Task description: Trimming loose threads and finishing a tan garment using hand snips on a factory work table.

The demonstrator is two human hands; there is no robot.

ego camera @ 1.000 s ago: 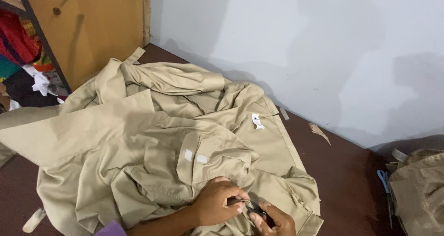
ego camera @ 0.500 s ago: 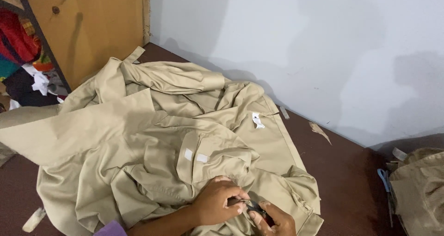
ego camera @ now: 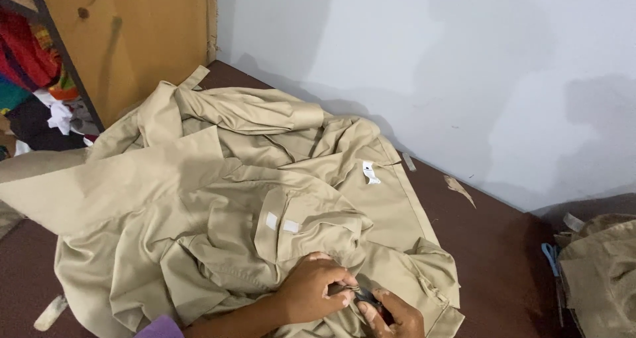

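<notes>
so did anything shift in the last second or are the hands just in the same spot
Nothing visibly changed. The left hand still pinches the khaki garment near its lower edge, and the right hand still holds a small dark tool against it. The pile and the white tag lie as before.

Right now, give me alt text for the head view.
Two bare hands, left hand and right hand, pinch khaki garment fabric around a small dark tool on a dark brown surface by a white wall.
</notes>
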